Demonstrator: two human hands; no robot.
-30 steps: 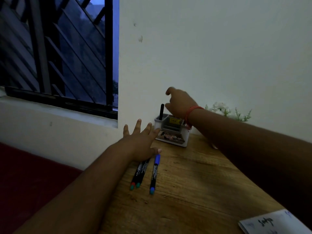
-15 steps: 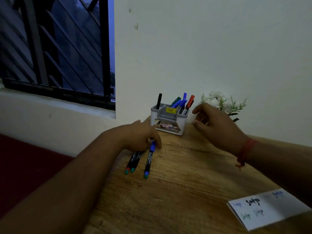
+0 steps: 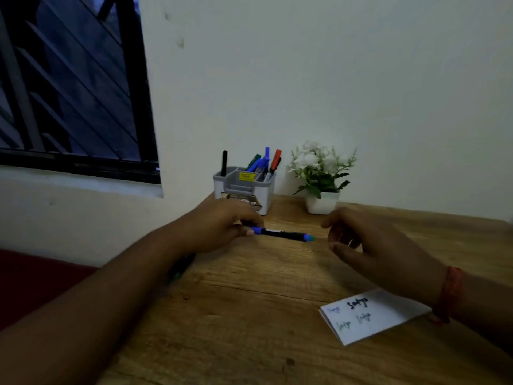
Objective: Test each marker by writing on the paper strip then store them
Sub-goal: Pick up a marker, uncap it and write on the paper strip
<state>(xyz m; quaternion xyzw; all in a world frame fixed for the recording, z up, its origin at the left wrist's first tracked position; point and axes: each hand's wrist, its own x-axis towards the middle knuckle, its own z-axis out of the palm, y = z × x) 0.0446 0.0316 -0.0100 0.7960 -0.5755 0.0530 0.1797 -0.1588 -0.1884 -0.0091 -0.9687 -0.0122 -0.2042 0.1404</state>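
My left hand point(image 3: 219, 227) grips a blue-capped black marker point(image 3: 283, 234) by its cap end and holds it level just above the wooden table point(image 3: 249, 315), its other end pointing right. My right hand point(image 3: 372, 245) hovers a short way right of the marker's free end, fingers apart, holding nothing. Two more markers point(image 3: 180, 266) lie on the table mostly hidden under my left forearm. A white paper strip point(image 3: 372, 315) with written test words lies at the front right. The grey pen holder point(image 3: 245, 187) at the wall holds several markers.
A small white pot with white flowers point(image 3: 320, 173) stands right of the holder against the wall. The table's left edge runs close under my left forearm, with a dark red surface point(image 3: 33, 282) beyond it. A barred window point(image 3: 69, 84) is at the upper left.
My left hand picked the blue marker up from beside the other two and turned it level, pointing right. My right hand came back from the holder toward the marker's free end.
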